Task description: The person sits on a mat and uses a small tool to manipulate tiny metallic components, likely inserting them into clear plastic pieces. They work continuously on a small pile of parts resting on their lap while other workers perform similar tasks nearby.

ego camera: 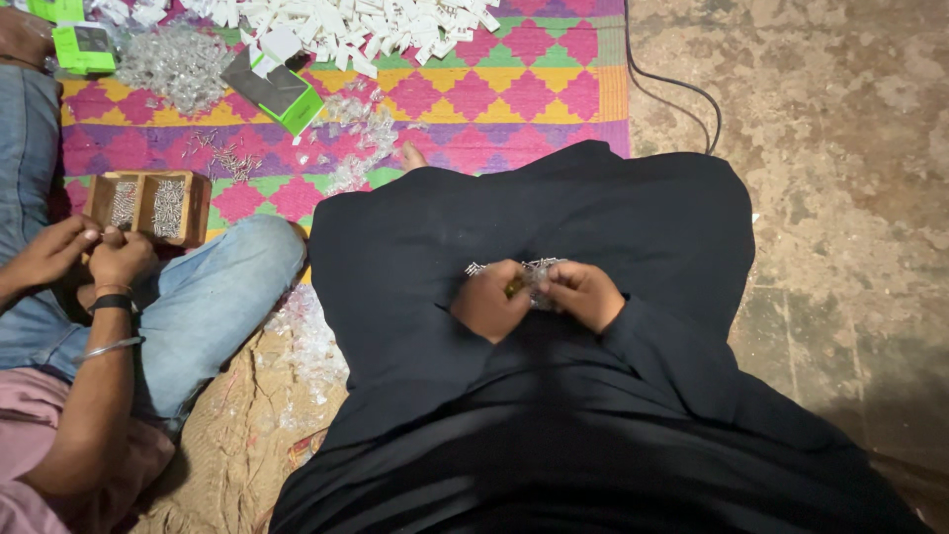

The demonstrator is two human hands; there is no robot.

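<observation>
Both hands meet over the lap of a black garment (554, 218): the left hand (489, 300) is closed on a small yellowish part (515, 287), the right hand (585, 294) pinches a cluster of small clear and metal pieces (534, 267) lying on the cloth. Beside them, a co-worker's hands (89, 252) work near a wooden box of metal pins (148, 205) on a patterned woven mat (514, 94).
</observation>
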